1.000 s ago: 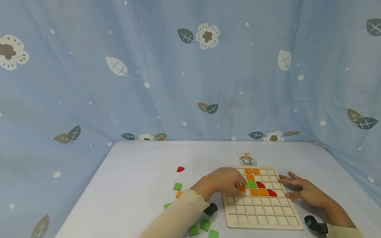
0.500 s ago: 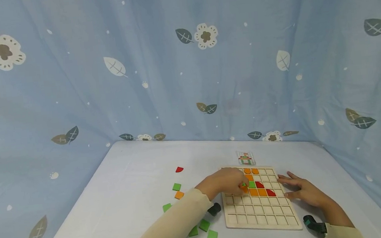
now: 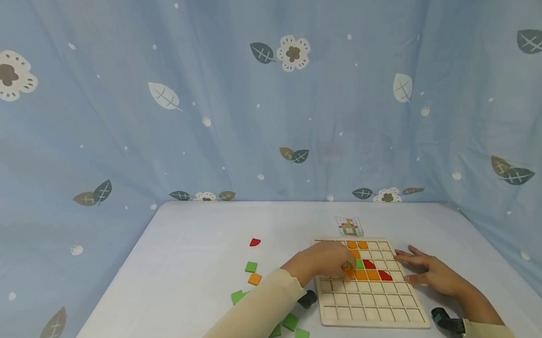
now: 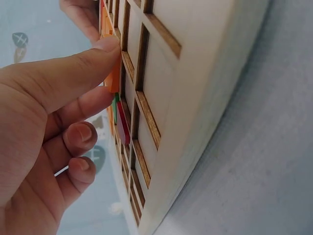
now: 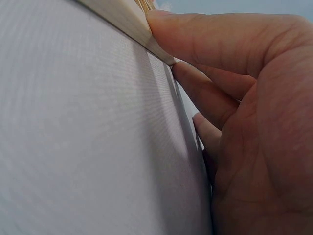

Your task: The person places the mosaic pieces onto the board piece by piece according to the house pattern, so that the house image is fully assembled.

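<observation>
Blue cloth [image 3: 225, 97], printed with leaves and flowers, hung behind the white table [image 3: 199, 241] where I worked. An orange piece [image 4: 113, 81] was at the tips of my left hand [image 3: 326, 260], pinched between thumb and forefinger against the grid board [image 3: 362, 301], with my other fingers loosely bent below. Whether it sat fully in its cell I couldn't tell. Right beside it, seen from my left wrist, lay a green piece [image 4: 115, 107] and a red piece [image 4: 123, 122]. Two orange squares [image 3: 367, 275] continued the row toward my right, ending at a red quarter-round [image 3: 385, 275]. My right hand [image 3: 435, 273] lay with fingers spread (nothing in its grasp), thumb and fingertips touching the board's right edge. Just past the far edge lay a small patterned card [image 3: 350, 226]. My left hand covered several cells, and my left sleeve [image 3: 246, 318] stretched across the table, partly hiding some loose green tiles [image 3: 290, 322]. Beyond that forearm were a loose orange tile [image 3: 254, 279], a single green tile [image 3: 251, 267] near it and, farther off, a loose red quarter-round [image 3: 255, 242].
</observation>
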The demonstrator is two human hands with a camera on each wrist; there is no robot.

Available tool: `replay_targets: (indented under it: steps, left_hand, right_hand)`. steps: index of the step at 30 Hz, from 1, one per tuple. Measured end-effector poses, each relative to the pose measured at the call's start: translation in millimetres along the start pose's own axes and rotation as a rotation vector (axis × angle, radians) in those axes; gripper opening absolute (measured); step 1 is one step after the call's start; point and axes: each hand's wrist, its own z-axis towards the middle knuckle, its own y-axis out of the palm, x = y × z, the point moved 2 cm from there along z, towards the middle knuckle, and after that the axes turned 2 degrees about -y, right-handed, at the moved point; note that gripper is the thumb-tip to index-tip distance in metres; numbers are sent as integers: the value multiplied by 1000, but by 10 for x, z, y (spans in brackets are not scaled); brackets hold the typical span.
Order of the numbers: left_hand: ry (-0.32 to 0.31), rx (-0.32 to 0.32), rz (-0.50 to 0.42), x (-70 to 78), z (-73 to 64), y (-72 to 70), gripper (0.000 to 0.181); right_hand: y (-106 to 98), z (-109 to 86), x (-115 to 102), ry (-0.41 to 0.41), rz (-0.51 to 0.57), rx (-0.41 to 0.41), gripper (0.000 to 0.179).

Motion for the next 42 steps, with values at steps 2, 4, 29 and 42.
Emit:
replay_targets:
  steps: [2, 4, 29, 42]
  left_hand:
    - [3, -1, 16, 2, -3, -4, 23]
    - [7, -1, 30, 2, -5, -7, 22]
    - [68, -31, 96, 10, -75, -18, 19]
    - [92, 16, 124, -118, -398, -127, 12]
  right_hand:
    - [-5, -2, -9, -10, -1, -6, 69]
    - [-11, -1, -14, -11, -7, -5, 70]
    - [2, 17, -14, -5, -14, -3, 71]
    - [-5, 9, -31, -5, -14, -2, 71]
